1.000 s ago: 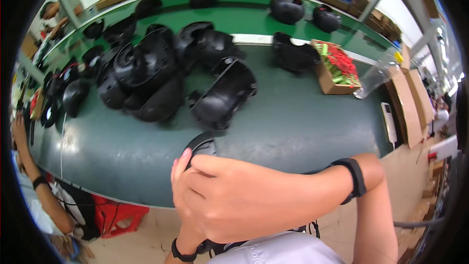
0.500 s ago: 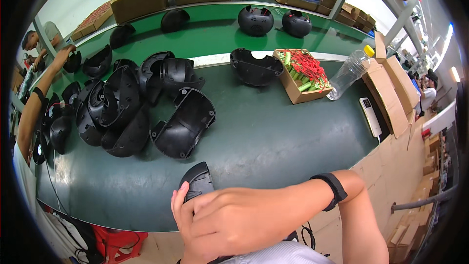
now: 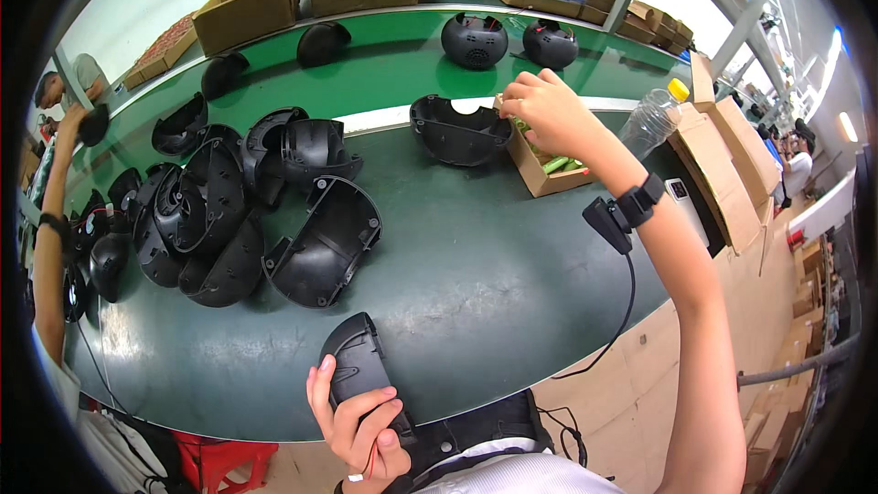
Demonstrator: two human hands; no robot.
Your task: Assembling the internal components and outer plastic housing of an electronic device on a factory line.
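My left hand (image 3: 366, 430) is closed around a black plastic half shell (image 3: 355, 361), held tilted at the table's near edge. Thin red wire and a small white end show by its palm. My right hand (image 3: 549, 114) is stretched out over a small cardboard box (image 3: 547, 183) of red-wired and green parts. Its fingers are bent together at the box's left side, and what they pinch, if anything, is hidden. Just left of that box sits a black shell (image 3: 460, 133) with a notched rim. Another open half shell (image 3: 325, 242) lies left of centre.
Several black shells (image 3: 206, 210) are piled at the left. Two rounded black housings (image 3: 475, 41) stand on the green belt (image 3: 393, 59). A clear bottle (image 3: 651, 123), a white device (image 3: 686, 206) and an open carton (image 3: 732, 165) are at the right. A co-worker's arm (image 3: 50, 229) reaches in at left.
My right hand has moved from over the left hand to the parts box, uncovering the left hand and its shell. The co-worker's hand at left now lifts a black piece.
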